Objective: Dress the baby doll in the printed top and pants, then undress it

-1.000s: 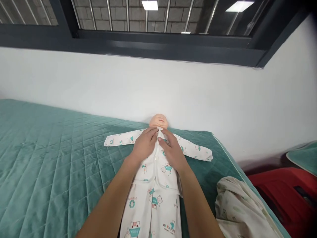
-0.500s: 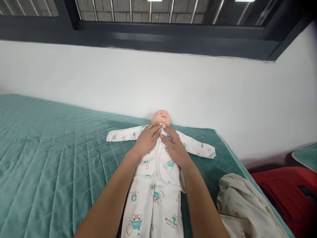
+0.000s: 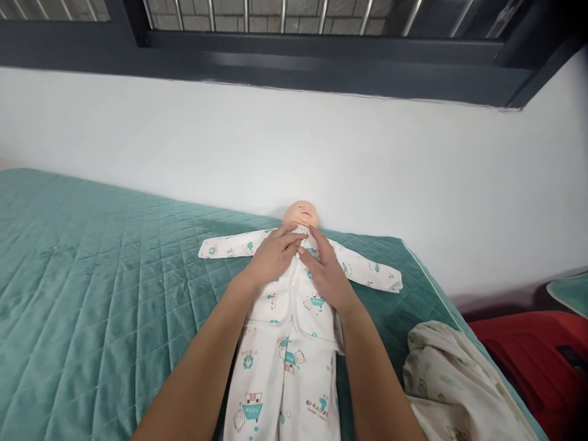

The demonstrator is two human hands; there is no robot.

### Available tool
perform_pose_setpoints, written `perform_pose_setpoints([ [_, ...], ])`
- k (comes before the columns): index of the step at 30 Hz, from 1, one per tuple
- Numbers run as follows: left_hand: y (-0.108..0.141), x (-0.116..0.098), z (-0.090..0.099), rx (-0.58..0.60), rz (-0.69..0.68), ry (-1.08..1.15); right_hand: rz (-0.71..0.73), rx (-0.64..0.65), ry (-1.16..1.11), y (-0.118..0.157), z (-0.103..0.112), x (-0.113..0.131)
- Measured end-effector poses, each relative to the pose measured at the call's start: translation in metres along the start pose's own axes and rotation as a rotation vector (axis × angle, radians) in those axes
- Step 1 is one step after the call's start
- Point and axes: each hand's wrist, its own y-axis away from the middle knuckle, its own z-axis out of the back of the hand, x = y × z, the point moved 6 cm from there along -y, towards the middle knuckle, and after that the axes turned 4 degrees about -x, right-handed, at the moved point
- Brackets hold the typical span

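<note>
Both left hand and right hand, fingers half-curled, touch the baby doll's jacket; grip unclear. Trousers bear blurred lettering.

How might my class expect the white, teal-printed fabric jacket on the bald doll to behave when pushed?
The jacket would probably wrinkle and flop, as its loose hem drapes over the white printed trousers. Its spread sleeves lie low on green quilted bedding, so rolling seems unlikely.

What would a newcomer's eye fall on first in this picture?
The doll in its white printed outfit, central on the green quilted cover, probably draws the eye first, with left hand and right hand on its chest. Then perhaps comes the red object at lower right, near the crumpled pale cloth.
</note>
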Motion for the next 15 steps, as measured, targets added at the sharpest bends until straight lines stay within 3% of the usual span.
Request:
perform_pose_setpoints([
  [4, 0.000, 0.000, 0.000, -0.011, -0.009, -0.003, 0.017, 0.009, 0.002, 0.000, 0.000, -0.001],
  [10, 0.003, 0.002, 0.003, -0.171, -0.020, 0.050, -0.004, -0.040, -0.087, -0.001, 0.000, -0.006],
  [15, 0.015, -0.007, 0.007, -0.147, -0.015, 0.076, -0.070, -0.124, -0.131, 0.009, 0.005, -0.006],
])
